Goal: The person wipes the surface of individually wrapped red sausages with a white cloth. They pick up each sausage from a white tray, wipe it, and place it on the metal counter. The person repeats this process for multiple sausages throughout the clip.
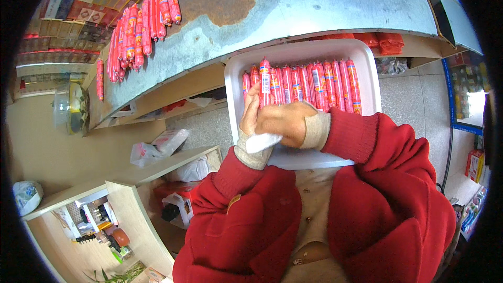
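My left hand (249,111) is closed round a pink-wrapped sausage (265,79), held upright over the white plastic tub (373,86). My right hand (287,123) is closed too, lying across the sausage's lower part and hiding it. A white cloth (263,142), blurred by motion, sticks out from under my right fist. Behind the hands, a row of several more pink sausages (335,86) lies side by side in the tub.
Left of the tub, pink sausages (139,36) lie piled on the worn blue-grey counter (314,5). Packed boxes (57,42) fill shelves at far left. A wooden cabinet (128,199) with plastic bags (157,147) stands at lower left. Red bags (385,43) sit under the counter.
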